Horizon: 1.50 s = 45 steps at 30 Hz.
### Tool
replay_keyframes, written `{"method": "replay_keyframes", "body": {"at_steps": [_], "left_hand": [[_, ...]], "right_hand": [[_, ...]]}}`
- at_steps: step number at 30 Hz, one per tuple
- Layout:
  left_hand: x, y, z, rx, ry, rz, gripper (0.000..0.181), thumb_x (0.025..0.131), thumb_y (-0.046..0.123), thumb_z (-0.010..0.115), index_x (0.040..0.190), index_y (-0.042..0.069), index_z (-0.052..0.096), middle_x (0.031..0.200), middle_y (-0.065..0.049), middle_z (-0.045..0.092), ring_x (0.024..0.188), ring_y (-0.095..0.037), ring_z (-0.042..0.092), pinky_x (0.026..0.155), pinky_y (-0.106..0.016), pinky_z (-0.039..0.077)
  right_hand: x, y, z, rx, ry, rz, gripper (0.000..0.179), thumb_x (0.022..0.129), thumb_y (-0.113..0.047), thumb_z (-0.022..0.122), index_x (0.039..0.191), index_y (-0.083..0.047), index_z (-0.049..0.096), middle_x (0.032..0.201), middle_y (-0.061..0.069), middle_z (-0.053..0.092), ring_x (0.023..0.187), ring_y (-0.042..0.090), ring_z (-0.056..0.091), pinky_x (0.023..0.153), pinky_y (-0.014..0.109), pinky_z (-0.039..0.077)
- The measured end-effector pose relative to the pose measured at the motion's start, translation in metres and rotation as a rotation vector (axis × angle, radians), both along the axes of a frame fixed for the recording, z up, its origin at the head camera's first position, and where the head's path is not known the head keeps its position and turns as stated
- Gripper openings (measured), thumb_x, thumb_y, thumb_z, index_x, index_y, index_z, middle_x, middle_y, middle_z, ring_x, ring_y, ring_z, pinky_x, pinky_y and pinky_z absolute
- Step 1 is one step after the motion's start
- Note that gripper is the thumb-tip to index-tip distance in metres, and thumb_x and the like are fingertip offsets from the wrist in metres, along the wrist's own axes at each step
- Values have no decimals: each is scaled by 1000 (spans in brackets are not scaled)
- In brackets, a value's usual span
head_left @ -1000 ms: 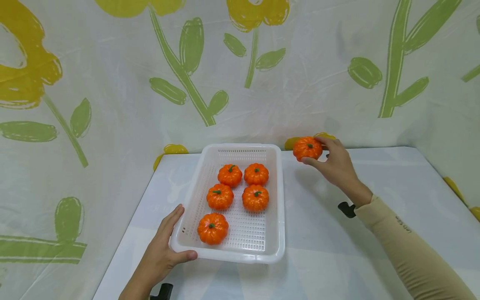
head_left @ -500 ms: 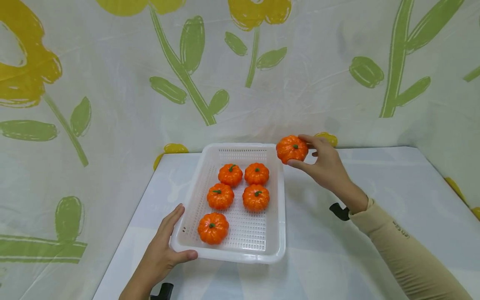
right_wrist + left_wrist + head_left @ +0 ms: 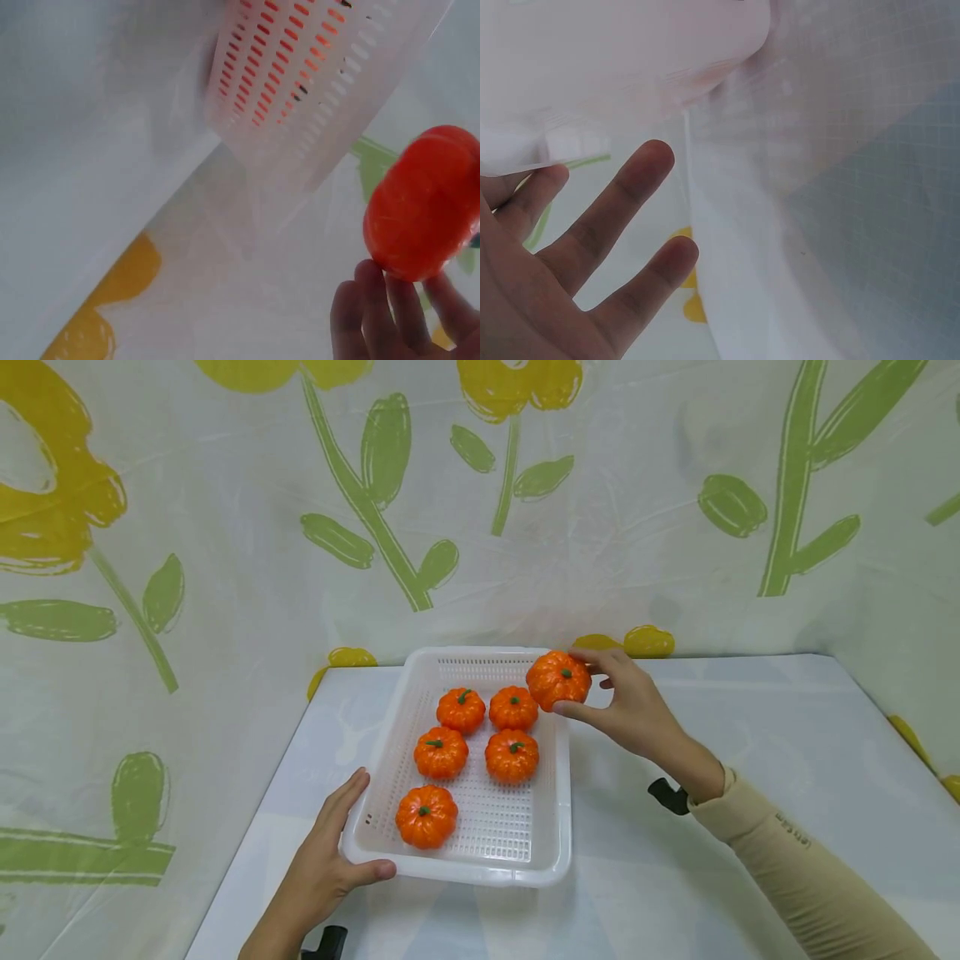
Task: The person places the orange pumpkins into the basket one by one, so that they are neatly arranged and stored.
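Note:
My right hand [image 3: 626, 706] holds a small orange toy pumpkin [image 3: 558, 681] by its sides, thumb below and fingers above, over the back right rim of a white plastic basket [image 3: 551, 827]. In the right wrist view, fingertips press against this pumpkin [image 3: 424, 206], beside the basket's slotted wall [image 3: 300, 90]. Several more pumpkins with green stems lie in the basket, one pumpkin [image 3: 426, 817] near its front left. At the front left corner, my left hand [image 3: 318, 860] rests against the basket, thumb along the front rim, fingers straight along the left side. The left wrist view shows its fingers [image 3: 622, 202] spread below the rim.
The basket stands on a white table [image 3: 720, 877] that extends to its right. Behind the table hangs a pale cloth [image 3: 600, 560] printed with yellow flowers and green leaves. Black wrist mounts [image 3: 667, 796] show under the wrists.
My right hand has carried the pumpkin leftward and slightly lower, from right of the basket to over its back right rim. The left hand and basket have stayed put.

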<state>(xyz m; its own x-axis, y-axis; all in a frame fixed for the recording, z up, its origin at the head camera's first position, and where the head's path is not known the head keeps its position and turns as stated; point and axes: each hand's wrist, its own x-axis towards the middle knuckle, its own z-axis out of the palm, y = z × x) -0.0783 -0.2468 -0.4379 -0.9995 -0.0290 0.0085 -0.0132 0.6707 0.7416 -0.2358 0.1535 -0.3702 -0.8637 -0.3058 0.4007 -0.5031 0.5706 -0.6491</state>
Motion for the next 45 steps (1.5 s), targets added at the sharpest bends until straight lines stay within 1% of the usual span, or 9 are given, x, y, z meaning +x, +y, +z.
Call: {"method": "replay_keyframes", "body": {"at_steps": [4,9,14,20,25,31,36,40,45], "left_hand": [[0,0,-1,2,-4,3,114,70,43,93,161,37,25,167,3,18,142,-39,39,95,-52,52],[0,1,-1,4,-7,10,113,70,43,93,160,38,25,167,4,18,140,-39,41,93,-50,54],[1,1,0,6,-9,14,113,70,43,93,160,39,25,167,4,19,138,-39,44,91,-48,55],[2,0,1,9,-2,-6,115,70,43,93,161,37,24,167,2,18,139,-40,42,94,-51,53],[3,0,1,12,6,-16,114,71,43,92,162,36,23,167,1,18,140,-41,41,95,-53,52],[3,-1,1,17,11,-17,115,71,42,93,162,35,23,167,-1,19,140,-42,40,96,-55,51],[3,-1,0,22,14,-18,115,71,41,93,162,34,24,167,0,19,140,-41,41,96,-54,51],[3,0,0,27,14,-20,114,71,41,93,162,34,24,167,1,19,139,-41,42,95,-52,52],[3,0,1,29,13,-21,114,71,42,93,161,35,24,167,1,18,139,-41,41,94,-51,53]], "right_hand": [[5,-5,-3,31,1,28,77,77,-41,89,141,-11,57,130,2,59,108,18,55,91,40,51],[13,-11,-4,64,0,79,78,79,-44,87,142,-12,56,135,2,58,110,17,55,92,40,52],[22,-16,-6,98,6,162,76,78,-43,88,142,-15,56,134,0,58,112,17,55,94,40,55],[33,-20,-12,139,-9,252,72,78,-38,89,140,-18,57,133,-1,57,116,17,58,96,40,55],[39,-23,-12,185,-4,325,71,78,-42,88,138,-18,58,129,-3,59,114,14,59,97,40,55],[47,-27,-10,266,-36,425,70,80,-49,84,138,-18,59,132,-7,58,119,12,58,100,36,52],[53,-31,-13,363,-66,450,71,80,-51,83,139,-19,59,133,-6,57,120,13,57,101,37,51],[56,-33,-19,403,-49,447,71,80,-52,83,139,-19,59,135,-4,58,126,17,53,106,40,48],[59,-37,-24,438,-34,469,70,81,-53,82,137,-17,60,135,-4,61,131,20,52,120,48,28]]}}
